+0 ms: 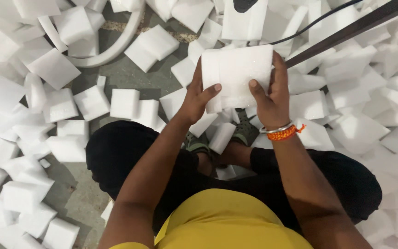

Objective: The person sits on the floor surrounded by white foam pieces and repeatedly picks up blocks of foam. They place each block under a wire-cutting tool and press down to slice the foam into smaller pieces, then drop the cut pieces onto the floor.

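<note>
From my feed, the fingers [209,90] of the left hand [194,99] are curled narrow around the left edge of a stack of white foam blocks [237,74], thumb laid across the near face, the rest hidden behind. The right hand [270,99] mirrors it: its thumb presses the lower right of the front face, and the other fingers wrap the right edge, closed firmly on the stack. Both hands are holding the same stack, raised above the lap at the middle of the view (I count at least two layers at the left edge, though I cannot tell the exact number).

On the right wrist I see a metal bangle [275,129] and just beside it an orange thread band [284,134]. Both forearms run down toward a yellow shirt [226,221], and black trousers [120,152] cover the crossed legs below the hands. Between the legs, green sandals [245,131] show, with one loose foam piece [222,137] lying against them.

Farther out, the grey floor [130,76] is strewn with white foam blocks on every side, heaped thickly on the right. A white curved hoop [116,46] lies at upper left, and a dark bar [346,31] with a black cable [318,20] near it crosses the upper right.
</note>
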